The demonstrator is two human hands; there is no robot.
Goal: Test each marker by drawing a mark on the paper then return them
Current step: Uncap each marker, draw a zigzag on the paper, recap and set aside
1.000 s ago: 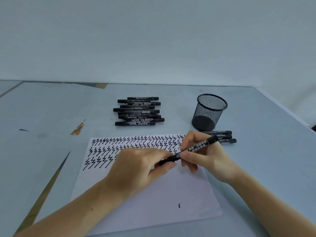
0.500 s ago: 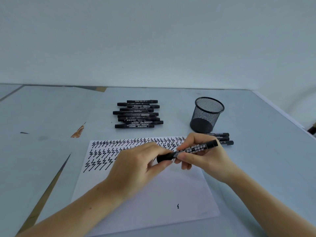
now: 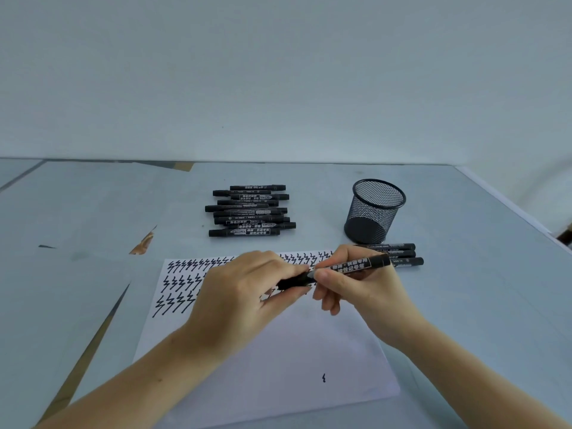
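- Across the grey table point(image 3: 93, 212), the paper point(image 3: 278, 360) lies square before the person, its far rows filled with zigzag marks, so the bare lower part is within easy reach for the next test.
- Beyond it, a pile of markers point(image 3: 247, 212) lies near the middle, with the mesh cup point(image 3: 374, 212) to its right and three markers point(image 3: 402, 253) just beside the cup's base, probably sorted apart.
- Over the paper, the right hand point(image 3: 365, 292) grips the marker point(image 3: 349, 266) by its barrel, fingers curled round it to steady it.
- At its near end, the left hand point(image 3: 241, 292) pinches the cap point(image 3: 291, 281), likely capping or uncapping; I cannot tell which.
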